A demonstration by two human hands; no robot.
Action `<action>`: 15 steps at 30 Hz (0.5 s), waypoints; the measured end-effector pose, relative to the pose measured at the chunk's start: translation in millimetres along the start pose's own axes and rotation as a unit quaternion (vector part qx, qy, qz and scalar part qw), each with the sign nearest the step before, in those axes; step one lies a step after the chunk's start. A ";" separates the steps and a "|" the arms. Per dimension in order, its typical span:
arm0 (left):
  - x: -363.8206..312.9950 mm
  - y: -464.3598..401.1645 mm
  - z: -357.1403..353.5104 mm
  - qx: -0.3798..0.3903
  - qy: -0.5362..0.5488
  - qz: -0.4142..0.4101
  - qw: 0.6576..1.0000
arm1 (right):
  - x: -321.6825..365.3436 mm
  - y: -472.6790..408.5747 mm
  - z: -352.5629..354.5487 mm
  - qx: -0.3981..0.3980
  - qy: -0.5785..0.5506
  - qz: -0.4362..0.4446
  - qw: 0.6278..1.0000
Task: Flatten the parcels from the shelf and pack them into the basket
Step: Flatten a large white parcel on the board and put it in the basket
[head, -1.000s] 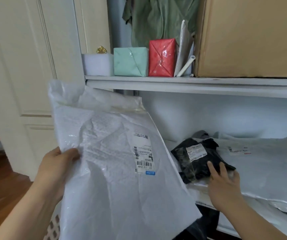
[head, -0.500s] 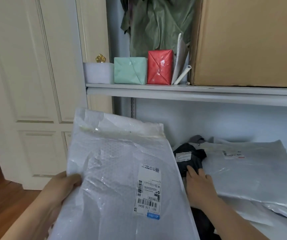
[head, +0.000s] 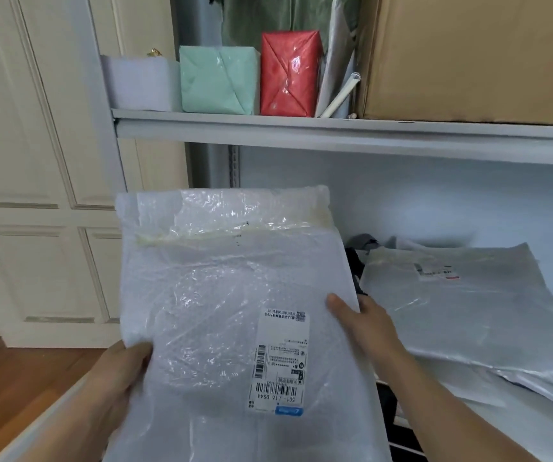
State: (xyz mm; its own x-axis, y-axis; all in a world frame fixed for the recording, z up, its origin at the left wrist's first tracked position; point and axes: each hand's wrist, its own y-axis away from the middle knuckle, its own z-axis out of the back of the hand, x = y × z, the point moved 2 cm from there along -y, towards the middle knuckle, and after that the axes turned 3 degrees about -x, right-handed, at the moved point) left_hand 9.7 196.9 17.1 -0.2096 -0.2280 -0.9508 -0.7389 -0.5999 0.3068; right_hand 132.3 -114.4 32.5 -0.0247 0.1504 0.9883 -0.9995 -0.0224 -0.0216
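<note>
Both hands grip the white parcel: left hand low-left edge, right hand right edge, fingers probably curled behind.

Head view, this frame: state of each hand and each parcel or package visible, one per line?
Left hand: gripping the white bubble mailer's left edge.
Right hand: gripping its right edge.
White bubble mailer: held upright, sealed, label facing camera.
Grey mailer: lying flat on lower shelf.
Red package: upright on upper shelf.
Mint package: beside it.
</note>
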 end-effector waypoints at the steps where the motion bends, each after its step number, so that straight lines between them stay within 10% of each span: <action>1: 1.1 2.5 -1.4 0.009 0.003 0.001 1.000 | 0.6 3.5 4.1 0.034 -0.029 -0.020 0.999; 7: -8.7 42.2 -17.7 0.192 0.051 0.033 0.980 | 12.9 38.9 42.8 0.029 -0.058 0.010 0.998; 15: 2.1 97.9 -45.8 0.191 -0.096 -0.134 0.968 | 23.5 119.2 121.4 -0.022 -0.119 0.009 0.993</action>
State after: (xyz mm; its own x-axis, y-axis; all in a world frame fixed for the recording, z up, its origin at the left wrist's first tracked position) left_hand -33.8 102.6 47.1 -0.0656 0.0664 -0.9956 -0.9581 -0.2830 0.0443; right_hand 14.9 -233.5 71.5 -0.0426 -0.0879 0.9952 -0.9989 0.0208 -0.0409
